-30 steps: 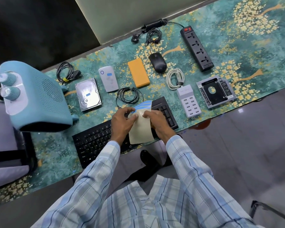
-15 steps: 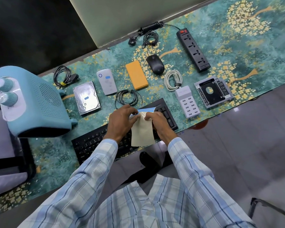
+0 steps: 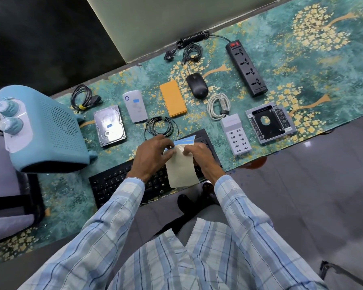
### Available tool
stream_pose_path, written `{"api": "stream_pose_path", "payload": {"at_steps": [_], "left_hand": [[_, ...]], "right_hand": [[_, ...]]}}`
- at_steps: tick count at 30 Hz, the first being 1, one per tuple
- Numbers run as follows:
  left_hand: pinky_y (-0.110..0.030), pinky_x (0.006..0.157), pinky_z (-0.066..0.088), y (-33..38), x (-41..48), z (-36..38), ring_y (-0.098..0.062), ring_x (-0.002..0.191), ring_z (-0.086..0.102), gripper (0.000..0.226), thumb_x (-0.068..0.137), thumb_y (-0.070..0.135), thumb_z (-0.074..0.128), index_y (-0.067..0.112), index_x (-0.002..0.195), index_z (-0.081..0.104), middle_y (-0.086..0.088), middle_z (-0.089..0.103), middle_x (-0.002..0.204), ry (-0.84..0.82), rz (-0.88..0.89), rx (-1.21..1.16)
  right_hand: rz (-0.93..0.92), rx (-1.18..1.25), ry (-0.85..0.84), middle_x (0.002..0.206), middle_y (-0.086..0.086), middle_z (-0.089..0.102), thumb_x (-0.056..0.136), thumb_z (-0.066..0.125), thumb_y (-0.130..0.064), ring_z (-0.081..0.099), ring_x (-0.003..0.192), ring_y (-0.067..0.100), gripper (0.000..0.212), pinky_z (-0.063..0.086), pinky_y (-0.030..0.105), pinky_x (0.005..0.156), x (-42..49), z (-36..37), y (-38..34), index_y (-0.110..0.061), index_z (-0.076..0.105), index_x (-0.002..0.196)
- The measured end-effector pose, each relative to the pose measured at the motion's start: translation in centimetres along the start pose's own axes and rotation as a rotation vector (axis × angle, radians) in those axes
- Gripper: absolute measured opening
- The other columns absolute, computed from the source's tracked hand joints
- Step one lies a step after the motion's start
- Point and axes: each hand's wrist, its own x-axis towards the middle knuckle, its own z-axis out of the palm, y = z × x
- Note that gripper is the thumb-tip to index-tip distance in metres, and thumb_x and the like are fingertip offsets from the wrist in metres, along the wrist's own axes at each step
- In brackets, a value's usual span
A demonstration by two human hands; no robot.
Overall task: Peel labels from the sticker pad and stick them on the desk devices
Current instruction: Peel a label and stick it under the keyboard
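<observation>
While both forearms, in pale blue checked sleeves, rose from the bottom of the frame, the left hand and the right hand met at the centre, over the right half of a black keyboard. Between them hung the sticker pad, its cream backing facing the camera and its blue top edge curling away. Each grip was narrow: the left hand's curled fingers and thumb pinched the pad's upper left corner, and the right hand's pinched the upper right.

Beyond the hands, the counter wore a teal cover printed with gold blossoms. On it lay a hard drive bearing a blue label, and just to its right a white device with a second label. Further right sat an orange power bank, a black mouse, a coiled white cable, a white charging hub, a grey drive caddy and a black power strip. A coiled black cable lay just above the hands. At the left stood a blue heater with two knobs. Grey glossy floor filled the lower right, and a pale green panel rose behind the counter beside a dark area at the upper left.
</observation>
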Motion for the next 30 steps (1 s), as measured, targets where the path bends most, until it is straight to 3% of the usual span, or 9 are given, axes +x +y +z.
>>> {"api": "stream_pose_path", "payload": {"at_steps": [5,10,13,18,21,25,27,30], "left_hand": [[-0.031,0.054,0.049,1.3,0.6,0.0,-0.011,0.068,0.058,0.011,0.089,0.036,0.071,0.027,0.094,0.075,0.012,0.065,0.087,0.017,-0.021,0.040],[-0.031,0.055,0.049,2.3,1.1,-0.3,-0.012,0.069,0.058,0.012,0.090,0.033,0.069,0.024,0.094,0.076,0.011,0.065,0.086,0.017,-0.022,0.087],[-0.031,0.057,0.051,3.1,1.3,-0.3,-0.010,0.067,0.059,0.009,0.088,0.030,0.069,0.023,0.090,0.076,0.011,0.067,0.085,0.034,-0.065,0.061],[-0.018,0.059,0.049,4.2,1.0,-0.2,-0.003,0.063,0.065,0.005,0.084,0.025,0.074,0.023,0.084,0.078,0.010,0.074,0.077,0.243,-0.478,-0.426],[-0.019,0.050,0.048,5.2,1.1,-0.5,-0.012,0.054,0.066,0.007,0.087,0.019,0.072,0.014,0.087,0.077,0.000,0.074,0.075,0.281,-0.671,-0.692],[-0.020,0.048,0.048,5.5,0.9,-0.5,-0.009,0.049,0.061,0.008,0.091,0.012,0.068,0.006,0.088,0.072,-0.003,0.071,0.075,0.301,-0.804,-0.866],[-0.020,0.048,0.048,5.5,0.5,-0.4,-0.010,0.049,0.059,0.009,0.092,0.012,0.067,0.009,0.084,0.070,-0.003,0.068,0.073,0.293,-0.861,-0.922],[-0.019,0.046,0.047,5.6,-0.2,-0.1,-0.011,0.051,0.058,0.012,0.090,0.013,0.066,0.011,0.079,0.065,-0.001,0.062,0.067,0.258,-0.952,-0.994]], "right_hand": [[0.008,-0.013,-0.025,0.059,-0.005,0.033,0.082,0.061,-0.007,0.031,0.056,0.015,0.040,0.025,0.030,0.054,0.4,-1.3,-0.3,-0.020,0.032,0.058],[0.008,-0.002,-0.098,0.069,0.008,0.037,0.064,0.063,-0.019,0.036,0.068,0.020,0.026,0.028,0.035,0.062,0.7,-2.1,-1.1,-0.016,0.037,0.063],[0.014,-0.012,-0.098,0.061,-0.001,0.034,0.077,0.063,-0.007,0.033,0.059,0.017,0.037,0.027,0.032,0.057,1.2,-2.8,-1.1,-0.019,0.033,0.059],[0.044,-0.022,-0.105,0.052,-0.008,0.034,0.079,0.063,-0.007,0.032,0.052,0.013,0.041,0.025,0.028,0.052,1.8,-3.7,-1.0,-0.022,0.031,0.057],[0.011,-0.051,-0.121,0.067,0.005,0.049,0.071,0.064,-0.017,0.045,0.061,0.018,0.020,0.033,0.026,0.054,2.1,-4.5,-1.9,-0.015,0.045,0.065],[-0.113,-0.150,-0.063,0.071,0.009,0.046,0.059,0.065,-0.033,0.044,0.066,0.017,0.032,0.033,0.033,0.062,4.1,-4.9,-3.4,-0.008,0.049,0.069],[-0.197,-0.207,-0.055,0.068,0.008,0.049,0.066,0.065,-0.027,0.046,0.064,0.016,0.031,0.035,0.034,0.061,5.2,-5.0,-4.2,0.002,0.053,0.068],[-0.342,-0.436,0.094,0.081,0.005,0.058,0.073,0.069,-0.024,0.052,0.071,0.019,0.026,0.041,0.032,0.065,6.2,-5.4,-4.8,-0.004,0.065,0.090]]}}
